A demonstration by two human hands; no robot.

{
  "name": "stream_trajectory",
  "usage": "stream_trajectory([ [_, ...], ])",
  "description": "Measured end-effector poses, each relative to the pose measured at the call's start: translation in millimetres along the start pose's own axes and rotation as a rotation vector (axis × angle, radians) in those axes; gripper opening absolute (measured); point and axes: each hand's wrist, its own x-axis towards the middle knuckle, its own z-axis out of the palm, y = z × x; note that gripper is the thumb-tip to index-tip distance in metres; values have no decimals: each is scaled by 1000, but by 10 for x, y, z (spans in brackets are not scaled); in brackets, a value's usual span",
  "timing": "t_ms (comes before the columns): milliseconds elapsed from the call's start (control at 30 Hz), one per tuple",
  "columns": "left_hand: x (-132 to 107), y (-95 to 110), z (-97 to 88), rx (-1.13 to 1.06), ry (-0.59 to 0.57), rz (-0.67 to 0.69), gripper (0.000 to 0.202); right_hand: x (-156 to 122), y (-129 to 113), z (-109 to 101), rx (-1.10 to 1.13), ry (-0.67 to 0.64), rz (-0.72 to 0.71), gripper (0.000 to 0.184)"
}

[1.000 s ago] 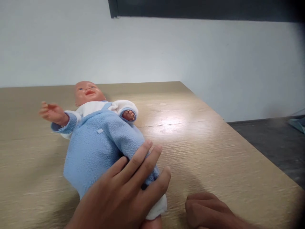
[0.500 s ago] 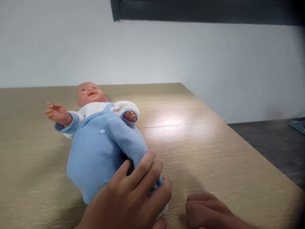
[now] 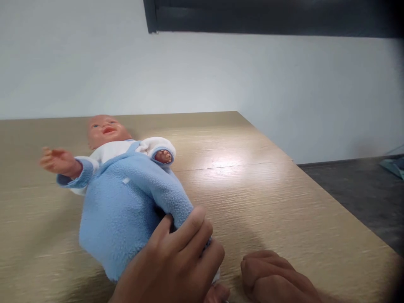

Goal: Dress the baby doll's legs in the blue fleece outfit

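Your left hand (image 3: pixel 170 269) lies over the lower end of the plastic baby doll in a light blue fleece suit (image 3: pixel 126 198), and its fingers (image 3: pixel 186 229) are curled and clamped on the nearer trouser leg of the suit, just above the white cuff (only a sliver of that cuff shows under your palm). The doll lies on its back on the pale wood-grain counter (image 3: pixel 268 189), its head pointing away from you and its legs toward you. The doll's bare head rests on the counter at the far end; one bare arm sticks out and up to the left of the body, while the other small hand peeks from a white sleeve on the right of the chest.

Your right hand (image 3: pixel 274 280) rests on the counter just to the right of the doll's legs, near your left hand but not touching the doll; its fingers are folded together into a loose fist, with nothing visible inside.

Beyond the doll's head the counter ends at a plain white wall (image 3: pixel 221 75), with a dark frame (image 3: pixel 252 14) along the top of it. To the right of the doll, past the counter's edge, is dark grey floor (image 3: pixel 356 189).
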Motion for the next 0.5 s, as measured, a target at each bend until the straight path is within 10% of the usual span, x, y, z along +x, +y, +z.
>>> stream_trajectory([
  [500, -36, -314, -299, -113, -157, 102, 26, -664, 352, 420, 191, 67, 60, 28],
])
